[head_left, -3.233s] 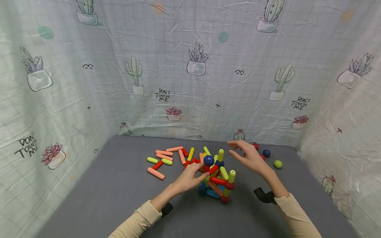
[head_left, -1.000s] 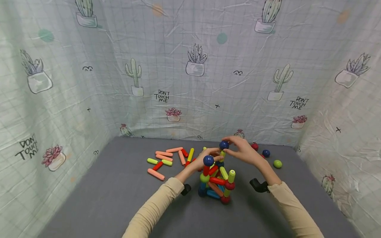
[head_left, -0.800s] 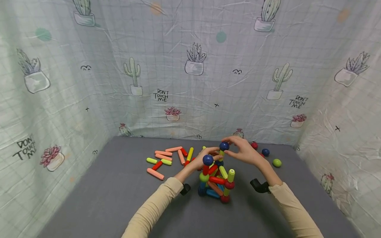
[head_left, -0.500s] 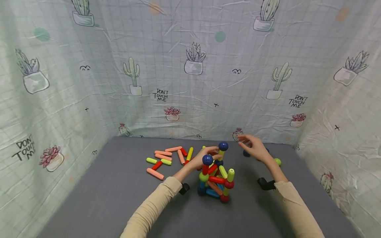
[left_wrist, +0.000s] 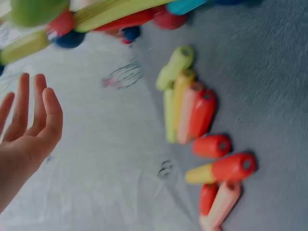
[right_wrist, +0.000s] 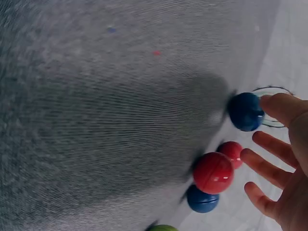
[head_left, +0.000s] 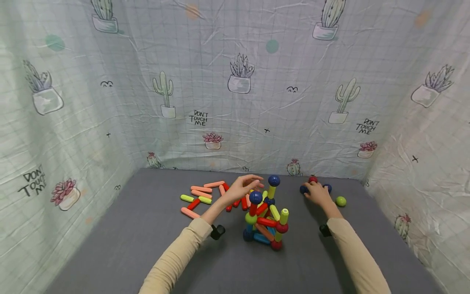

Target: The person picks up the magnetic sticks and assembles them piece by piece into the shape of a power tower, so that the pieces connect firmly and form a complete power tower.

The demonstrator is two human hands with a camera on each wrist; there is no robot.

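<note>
A construction of magnetic sticks and balls (head_left: 267, 222) stands on the grey table. A blue ball (head_left: 273, 180) tops its rear yellow-green stick; another blue ball (head_left: 255, 197) tops the left red stick. My left hand (head_left: 238, 190) hovers behind and left of the construction, fingers loosely extended, holding nothing. In the left wrist view, that hand (left_wrist: 29, 125) is apart from the blurred construction. My right hand (head_left: 318, 195) is over the loose balls. In the right wrist view its thumb is at a loose blue ball (right_wrist: 246, 111), its fingers spread near two red balls (right_wrist: 213, 173); contact is unclear.
Loose orange, red, yellow and green sticks (head_left: 201, 189) lie left of and behind the construction, partly hidden by the left arm. A green ball (head_left: 340, 201) and a blue ball (head_left: 327, 188) lie at the right. A patterned cloth (head_left: 235, 122) walls the table's back and sides.
A blue ball now sits on the rear stick, where my right hand set it and let go. That hand has moved right to the loose balls; my left hand has withdrawn leftward from the stick.
</note>
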